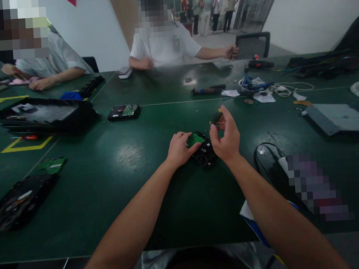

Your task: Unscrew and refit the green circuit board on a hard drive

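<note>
A black hard drive (pixel 204 154) with a green circuit board (pixel 196 139) at its far end lies on the green table in front of me. My left hand (pixel 180 148) grips its left side, the thumb reaching over onto the board. Just to the right, my right hand (pixel 227 138) pinches a screwdriver (pixel 217 117) with a dark handle and a yellow end. The screwdriver's shaft and tip are mostly hidden by the fingers.
Another hard drive (pixel 124 112) lies farther left. A dark drive (pixel 22 200) and a loose circuit board (pixel 53 165) are at the near left, below a black tray (pixel 82 112). A grey metal case (pixel 341 118) and white cables (pixel 293 86) lie right. A person (pixel 164 45) sits opposite.
</note>
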Action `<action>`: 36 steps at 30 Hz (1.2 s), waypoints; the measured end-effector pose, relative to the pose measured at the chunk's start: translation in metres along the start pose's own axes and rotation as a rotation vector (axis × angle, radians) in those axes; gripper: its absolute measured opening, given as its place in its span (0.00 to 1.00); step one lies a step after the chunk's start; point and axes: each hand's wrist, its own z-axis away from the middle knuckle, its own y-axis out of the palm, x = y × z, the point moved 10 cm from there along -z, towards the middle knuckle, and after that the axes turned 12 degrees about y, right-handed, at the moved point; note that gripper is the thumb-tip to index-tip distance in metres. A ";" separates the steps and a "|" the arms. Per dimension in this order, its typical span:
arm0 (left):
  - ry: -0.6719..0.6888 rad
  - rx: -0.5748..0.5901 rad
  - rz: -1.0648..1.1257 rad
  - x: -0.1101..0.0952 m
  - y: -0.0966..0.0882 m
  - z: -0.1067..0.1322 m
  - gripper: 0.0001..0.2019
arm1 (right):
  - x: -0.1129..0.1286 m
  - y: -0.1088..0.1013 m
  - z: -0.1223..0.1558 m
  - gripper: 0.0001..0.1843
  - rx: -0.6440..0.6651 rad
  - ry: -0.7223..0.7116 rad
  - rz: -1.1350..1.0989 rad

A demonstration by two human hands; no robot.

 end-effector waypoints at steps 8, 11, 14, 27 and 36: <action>0.004 0.005 0.004 -0.001 0.000 0.000 0.29 | 0.000 -0.003 -0.001 0.36 -0.017 0.016 0.008; -0.004 0.005 0.007 -0.001 -0.001 0.000 0.29 | 0.002 -0.001 0.000 0.36 0.007 0.009 -0.005; -0.004 0.010 0.013 -0.001 -0.001 0.000 0.30 | 0.001 -0.003 0.000 0.37 -0.016 0.011 -0.013; 0.005 -0.002 0.013 0.000 0.000 0.001 0.29 | 0.000 -0.002 0.000 0.39 -0.020 0.020 0.003; -0.004 -0.003 0.010 0.001 0.001 0.001 0.28 | 0.004 -0.001 0.000 0.38 -0.005 0.006 0.000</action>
